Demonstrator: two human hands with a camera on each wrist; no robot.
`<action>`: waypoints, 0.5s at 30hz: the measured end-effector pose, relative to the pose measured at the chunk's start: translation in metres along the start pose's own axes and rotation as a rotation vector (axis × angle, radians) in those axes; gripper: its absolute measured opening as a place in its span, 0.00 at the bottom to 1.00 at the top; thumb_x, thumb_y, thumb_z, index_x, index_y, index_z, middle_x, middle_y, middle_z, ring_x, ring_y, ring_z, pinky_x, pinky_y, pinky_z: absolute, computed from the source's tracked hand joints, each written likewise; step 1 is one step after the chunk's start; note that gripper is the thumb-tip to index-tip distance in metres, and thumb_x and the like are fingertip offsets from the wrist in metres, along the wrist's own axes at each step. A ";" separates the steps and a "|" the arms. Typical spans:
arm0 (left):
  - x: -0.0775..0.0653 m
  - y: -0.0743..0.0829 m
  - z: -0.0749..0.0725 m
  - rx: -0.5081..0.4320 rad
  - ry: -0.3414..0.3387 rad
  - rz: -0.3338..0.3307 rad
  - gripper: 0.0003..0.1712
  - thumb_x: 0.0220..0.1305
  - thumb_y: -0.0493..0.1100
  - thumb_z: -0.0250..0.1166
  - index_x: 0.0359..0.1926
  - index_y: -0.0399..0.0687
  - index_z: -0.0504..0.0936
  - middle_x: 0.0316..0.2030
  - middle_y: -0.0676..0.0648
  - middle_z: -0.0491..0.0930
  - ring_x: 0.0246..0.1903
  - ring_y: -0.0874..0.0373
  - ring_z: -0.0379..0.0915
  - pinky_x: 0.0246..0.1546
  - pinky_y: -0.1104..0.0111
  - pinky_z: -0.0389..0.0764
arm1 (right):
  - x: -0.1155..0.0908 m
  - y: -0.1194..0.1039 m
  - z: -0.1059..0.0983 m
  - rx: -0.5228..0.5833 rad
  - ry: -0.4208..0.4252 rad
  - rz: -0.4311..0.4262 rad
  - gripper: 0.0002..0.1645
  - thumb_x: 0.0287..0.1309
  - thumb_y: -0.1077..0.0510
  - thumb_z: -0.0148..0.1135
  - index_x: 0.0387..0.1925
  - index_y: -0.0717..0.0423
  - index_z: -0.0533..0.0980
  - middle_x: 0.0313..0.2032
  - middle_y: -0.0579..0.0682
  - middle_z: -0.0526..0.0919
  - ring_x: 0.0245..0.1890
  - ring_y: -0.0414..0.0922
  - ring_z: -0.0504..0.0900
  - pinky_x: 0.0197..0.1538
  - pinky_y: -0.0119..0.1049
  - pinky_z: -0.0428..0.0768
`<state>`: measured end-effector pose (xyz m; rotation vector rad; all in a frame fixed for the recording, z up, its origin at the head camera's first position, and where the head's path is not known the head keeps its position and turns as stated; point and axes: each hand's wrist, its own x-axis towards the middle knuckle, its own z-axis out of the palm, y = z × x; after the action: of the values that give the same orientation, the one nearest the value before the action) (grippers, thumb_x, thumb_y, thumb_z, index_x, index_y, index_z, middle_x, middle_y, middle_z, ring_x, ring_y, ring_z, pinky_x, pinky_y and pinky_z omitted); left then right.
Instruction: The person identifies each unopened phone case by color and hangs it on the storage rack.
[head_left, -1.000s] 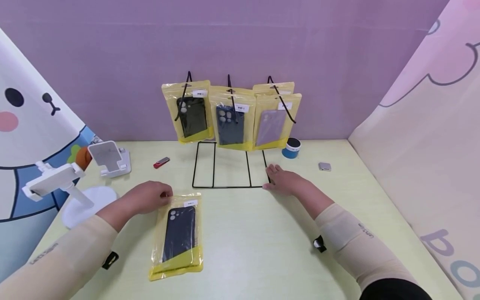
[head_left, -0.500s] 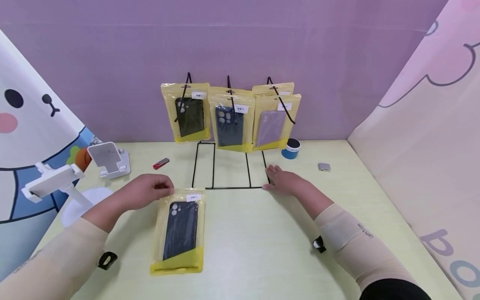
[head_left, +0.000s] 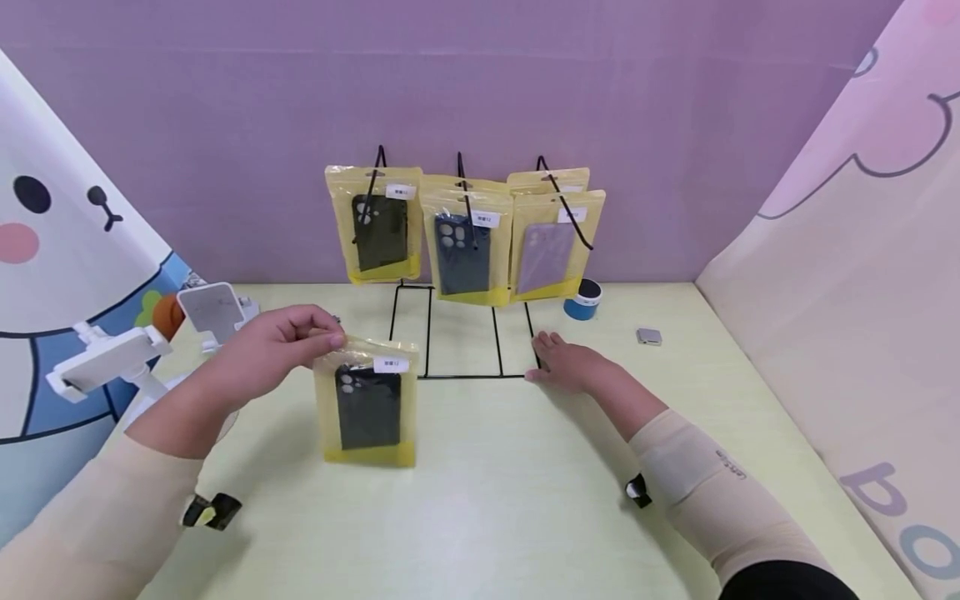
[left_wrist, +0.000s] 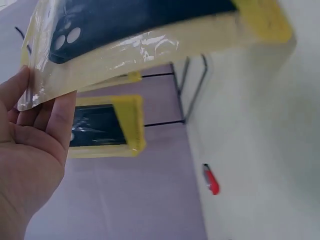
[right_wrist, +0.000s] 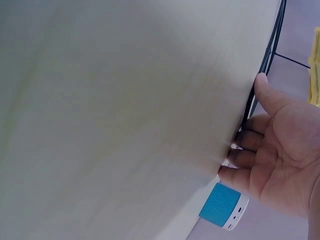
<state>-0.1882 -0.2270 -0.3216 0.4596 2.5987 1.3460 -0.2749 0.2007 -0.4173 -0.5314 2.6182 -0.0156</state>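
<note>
1. A yellow packet (head_left: 367,400) with a dark phone case inside is held upright in the lower left centre of the head view, its bottom edge at or just above the table (head_left: 487,500); contact cannot be told.
2. Its top left corner is pinched by the left hand (head_left: 281,342), the thumb and fingers being curled onto the packet's edge.
3. In the left wrist view the packet (left_wrist: 150,35) is seen across the top of the frame, with the fingers (left_wrist: 37,130) behind its corner.
4. The right hand (head_left: 567,364) is laid on the table at the frame's centre right, its fingers loosely curved against the wire base of the black display stand (head_left: 457,333).
5. Three packets are hung from the stand in the upper centre.
6. A blue speaker (head_left: 582,298) is seen behind the right hand.
</note>
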 end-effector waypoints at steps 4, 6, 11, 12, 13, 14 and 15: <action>-0.002 0.013 -0.007 0.027 0.072 0.028 0.15 0.70 0.55 0.59 0.46 0.52 0.81 0.39 0.48 0.82 0.41 0.54 0.75 0.42 0.67 0.80 | 0.000 0.000 0.000 -0.002 0.004 0.001 0.48 0.72 0.35 0.43 0.77 0.61 0.44 0.77 0.61 0.42 0.77 0.58 0.40 0.74 0.56 0.56; -0.003 0.019 -0.011 0.033 0.123 0.030 0.15 0.70 0.56 0.59 0.47 0.53 0.82 0.39 0.49 0.81 0.40 0.54 0.74 0.41 0.69 0.79 | 0.000 0.000 0.000 -0.001 0.006 -0.002 0.48 0.72 0.35 0.43 0.77 0.62 0.44 0.77 0.61 0.42 0.77 0.59 0.40 0.74 0.56 0.56; 0.000 0.036 -0.022 -0.013 0.255 0.040 0.17 0.68 0.56 0.61 0.48 0.51 0.82 0.37 0.52 0.81 0.38 0.55 0.74 0.38 0.72 0.80 | 0.001 0.001 0.001 -0.001 0.007 -0.001 0.48 0.72 0.35 0.43 0.77 0.61 0.44 0.77 0.61 0.42 0.77 0.58 0.40 0.74 0.56 0.56; 0.001 0.039 -0.023 -0.022 0.277 0.047 0.17 0.68 0.56 0.61 0.48 0.50 0.81 0.36 0.52 0.82 0.38 0.56 0.74 0.37 0.73 0.80 | 0.001 0.001 0.001 -0.001 0.005 0.001 0.48 0.71 0.35 0.43 0.77 0.61 0.44 0.77 0.60 0.42 0.77 0.58 0.40 0.74 0.56 0.56; 0.003 0.042 -0.025 -0.032 0.293 0.053 0.17 0.67 0.55 0.62 0.48 0.50 0.81 0.36 0.53 0.82 0.38 0.56 0.75 0.37 0.74 0.80 | 0.001 0.001 0.001 -0.002 0.003 0.004 0.49 0.71 0.34 0.43 0.77 0.60 0.43 0.77 0.60 0.42 0.77 0.58 0.40 0.74 0.56 0.56; 0.005 0.044 -0.027 -0.041 0.309 0.059 0.18 0.67 0.55 0.62 0.48 0.49 0.81 0.36 0.53 0.82 0.37 0.56 0.75 0.36 0.74 0.80 | 0.002 0.001 0.001 -0.002 0.002 0.006 0.49 0.71 0.34 0.43 0.77 0.60 0.43 0.77 0.60 0.41 0.77 0.58 0.40 0.74 0.56 0.56; 0.007 0.046 -0.028 -0.043 0.322 0.061 0.18 0.67 0.56 0.62 0.48 0.50 0.81 0.36 0.54 0.82 0.38 0.57 0.75 0.36 0.75 0.80 | 0.002 0.001 0.001 -0.001 0.000 0.008 0.49 0.71 0.34 0.43 0.77 0.60 0.43 0.77 0.59 0.41 0.77 0.57 0.39 0.74 0.55 0.56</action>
<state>-0.1943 -0.2205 -0.2678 0.3424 2.8204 1.6122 -0.2762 0.2009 -0.4194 -0.5215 2.6203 -0.0115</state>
